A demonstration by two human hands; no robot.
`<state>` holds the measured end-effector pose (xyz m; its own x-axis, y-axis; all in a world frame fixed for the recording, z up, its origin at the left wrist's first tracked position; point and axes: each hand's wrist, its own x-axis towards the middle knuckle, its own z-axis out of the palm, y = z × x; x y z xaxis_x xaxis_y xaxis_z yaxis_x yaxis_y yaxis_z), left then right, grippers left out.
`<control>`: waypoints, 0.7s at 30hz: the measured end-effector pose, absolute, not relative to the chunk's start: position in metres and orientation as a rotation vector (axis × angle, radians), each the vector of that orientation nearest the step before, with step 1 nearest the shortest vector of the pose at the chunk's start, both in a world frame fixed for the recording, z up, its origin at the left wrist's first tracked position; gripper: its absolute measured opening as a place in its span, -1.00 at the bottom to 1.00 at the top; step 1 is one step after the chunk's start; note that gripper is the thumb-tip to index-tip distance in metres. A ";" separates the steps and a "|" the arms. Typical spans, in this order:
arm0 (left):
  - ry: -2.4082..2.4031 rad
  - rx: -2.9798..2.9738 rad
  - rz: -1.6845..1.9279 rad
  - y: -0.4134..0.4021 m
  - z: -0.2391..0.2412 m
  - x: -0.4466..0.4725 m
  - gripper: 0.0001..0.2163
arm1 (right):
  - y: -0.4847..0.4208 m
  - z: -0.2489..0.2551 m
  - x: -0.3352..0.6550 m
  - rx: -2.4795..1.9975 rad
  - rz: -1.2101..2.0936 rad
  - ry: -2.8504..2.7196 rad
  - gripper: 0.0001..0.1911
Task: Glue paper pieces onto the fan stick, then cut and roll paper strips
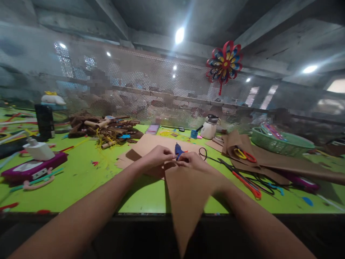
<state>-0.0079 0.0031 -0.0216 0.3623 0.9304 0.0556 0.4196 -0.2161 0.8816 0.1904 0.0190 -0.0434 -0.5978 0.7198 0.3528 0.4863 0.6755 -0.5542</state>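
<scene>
A triangular piece of brown kraft paper [185, 194] hangs point-down over the front table edge. Its upper edge is pinched between the fingers of my left hand [161, 156] and my right hand [192, 162]. Just beyond my fingertips lies a blue glue gun [178, 150] with an orange trigger, its nozzle pointing away from me. A black cord loop [203, 154] shows to the right of my right hand. Under and behind the hands more flat kraft sheets [151, 142] lie on the green table [88, 187].
On the left are a phone [44, 120], a purple power strip [35, 168] with a white plug, and a heap of brown scraps [105, 129]. At right lie long orange-handled scissors [246, 183], a kraft roll and a green basket [283, 142]. A white jug [209, 127] stands behind.
</scene>
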 end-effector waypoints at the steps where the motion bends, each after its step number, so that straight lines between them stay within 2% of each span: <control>1: 1.180 1.925 0.726 0.001 -0.023 -0.006 -0.69 | 0.016 -0.044 0.189 -0.955 0.539 -2.327 -0.85; 6: 1.282 2.203 0.628 0.005 -0.037 -0.006 -0.71 | 0.013 -0.057 0.185 -0.947 0.571 -2.250 -0.84; 12: 1.308 2.526 0.583 0.020 -0.048 -0.011 -0.74 | 0.028 -0.070 0.188 -0.857 0.384 -2.337 -0.90; 21: 1.117 2.559 0.666 0.014 -0.053 -0.007 -0.79 | 0.017 -0.071 0.194 -0.806 0.187 -2.398 -0.89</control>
<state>-0.0070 0.0137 -0.0531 0.5971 0.7430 0.3022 0.6189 -0.6664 0.4158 0.1936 0.0168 -0.0710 -0.6387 0.5892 0.4948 0.5054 0.8062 -0.3077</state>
